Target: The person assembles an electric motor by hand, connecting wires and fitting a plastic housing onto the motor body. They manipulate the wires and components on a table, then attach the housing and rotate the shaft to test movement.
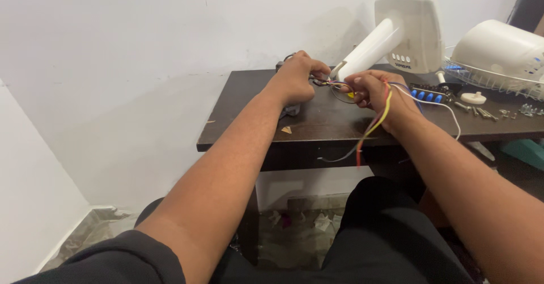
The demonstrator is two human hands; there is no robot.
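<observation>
My left hand (297, 79) is closed above the dark wooden table (249, 119), pinching thin wire ends near its fingertips. My right hand (377, 93) grips a bundle of coloured wires (378, 114), red, yellow, white and dark, which drape over my wrist and hang past the table's front edge. The wires run from the neck of a white fan stand (396, 32) lying tilted on the table just behind my hands. A small dark object (290, 110) sits on the table under my left hand; I cannot tell what it is.
A white fan motor housing with a wire grille (498, 54) lies at the right. A dark strip with blue buttons (428, 95), a white round knob (474, 97) and several loose screws (490, 113) lie nearby. A white wall is behind; crumpled plastic covers the floor.
</observation>
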